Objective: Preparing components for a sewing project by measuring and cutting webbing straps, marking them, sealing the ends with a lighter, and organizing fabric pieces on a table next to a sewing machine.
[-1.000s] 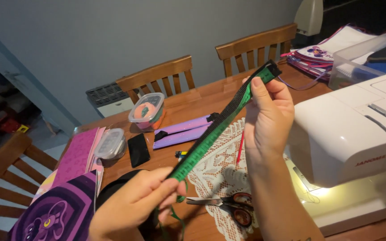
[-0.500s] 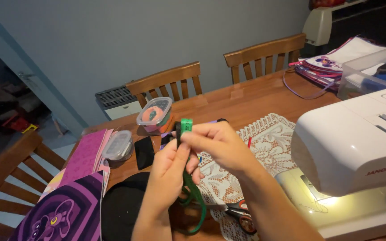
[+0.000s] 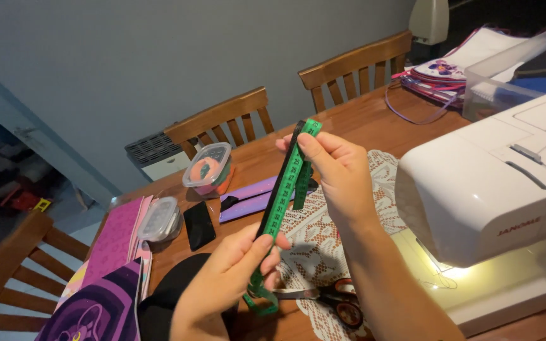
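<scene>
We hold one green tape point(image 3: 284, 189) taut between our two hands above the bench point(image 3: 361, 123), doubled against a black strip, its long axis running on a slant from low left near us to high right away from us. Our right hand point(image 3: 339, 173) is the farther and higher one, its thumb and fingers pinched shut on the top end of the tape; our left hand point(image 3: 232, 278) is the nearer and lower one, closed on the bottom end, below which a short loop of tape hangs. Under the hands lie one lace mat point(image 3: 323, 233) and one pair of scissors point(image 3: 330, 300), the scissors just right of the left hand. We count one white sewing machine point(image 3: 494, 189) to the right, one phone point(image 3: 198, 224), two small clear tubs point(image 3: 208, 167), and three wooden chairs point(image 3: 222, 123) around the bench.
</scene>
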